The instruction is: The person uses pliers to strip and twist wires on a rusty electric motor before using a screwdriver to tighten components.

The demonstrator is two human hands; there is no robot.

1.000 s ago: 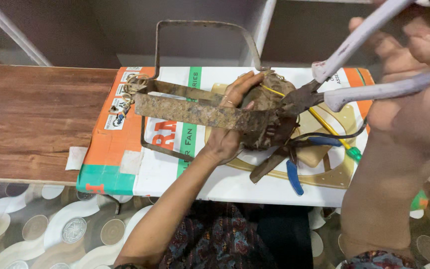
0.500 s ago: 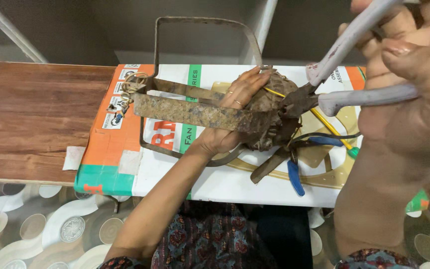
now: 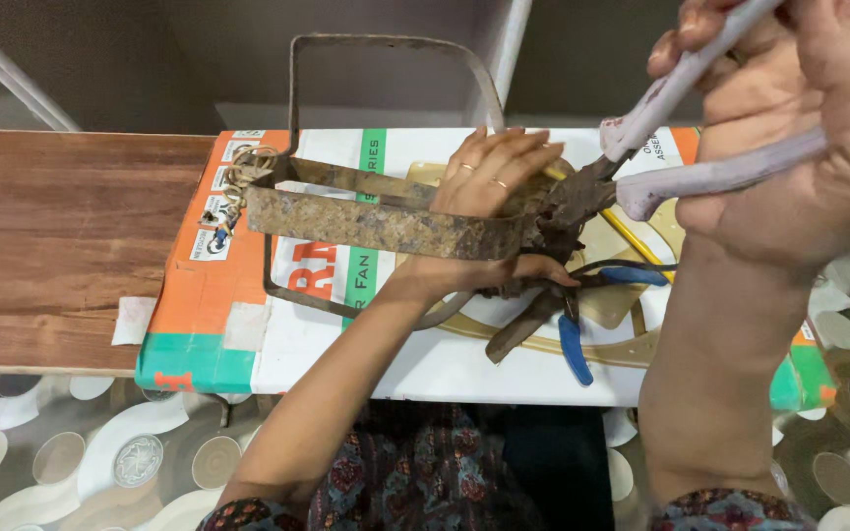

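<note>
A rusty metal bracket with a motor-like part (image 3: 386, 221) lies on a printed cardboard box (image 3: 248, 324). My left hand (image 3: 489, 202) grips the round rusty part at the bracket's right end, fingers over the top and thumb underneath. My right hand (image 3: 789, 147) is raised close to the camera and squeezes the pale grey handles of a pair of pliers (image 3: 681, 138). The pliers' dark jaws touch the rusty part just right of my left hand. A thin rusty wire frame (image 3: 386, 44) rises behind the bracket.
Blue-handled pliers (image 3: 568, 334) and a yellow-shafted tool (image 3: 632, 241) lie on the box under the rusty part. A wooden board (image 3: 51, 236) adjoins the box on the left. Patterned flooring with circles (image 3: 100, 452) shows below. A pale post (image 3: 504, 49) stands behind.
My left hand has spread its fingers further over the top of the rusty part. My right hand with the pliers has shifted slightly up and right, the jaws staying at the part.
</note>
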